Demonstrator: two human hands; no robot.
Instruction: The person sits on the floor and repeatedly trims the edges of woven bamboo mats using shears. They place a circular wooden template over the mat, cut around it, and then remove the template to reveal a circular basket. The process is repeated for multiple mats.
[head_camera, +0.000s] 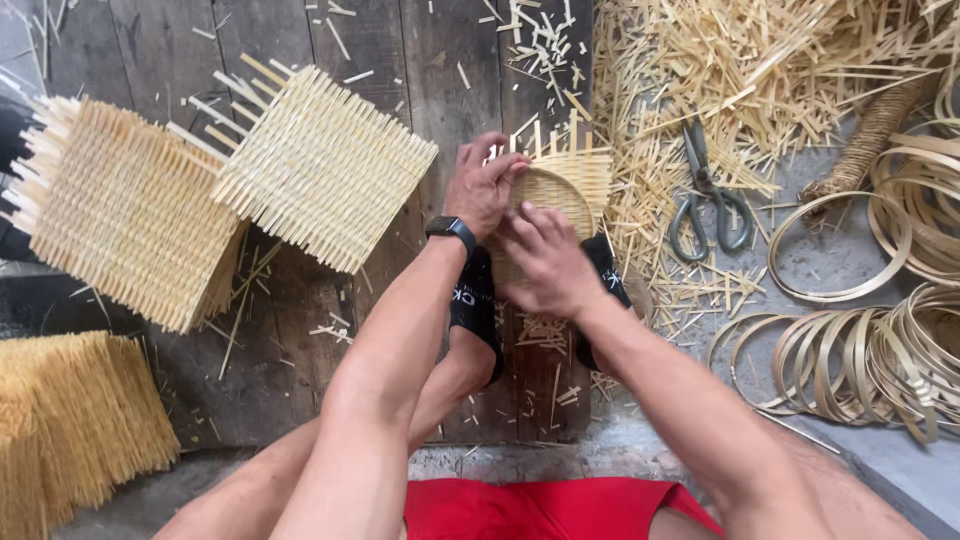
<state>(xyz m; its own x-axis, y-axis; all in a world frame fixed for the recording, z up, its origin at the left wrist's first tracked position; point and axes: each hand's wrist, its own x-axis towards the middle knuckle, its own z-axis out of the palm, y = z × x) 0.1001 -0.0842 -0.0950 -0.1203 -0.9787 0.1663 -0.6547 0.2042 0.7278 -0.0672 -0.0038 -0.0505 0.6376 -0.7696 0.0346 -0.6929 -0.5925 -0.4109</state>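
Observation:
A small woven bamboo mat with a round ring pressed onto it (556, 186) lies on the wooden floor between my feet. My left hand (482, 188), with a black watch on its wrist, grips the ring's left rim. The fingers of my right hand (545, 260) press down on the near rim. Loose strip ends stick out of the mat at its top and right sides. My feet in black sandals (474, 305) hold the near part of the mat, partly hidden under my hands.
Two stacks of square woven mats (322, 165) (120, 205) lie to the left, and a bundle of yellow sticks (70, 420) sits at bottom left. Scissors (705, 195) rest among bamboo offcuts (760, 70) at right. Several bamboo rings (860, 350) are piled far right.

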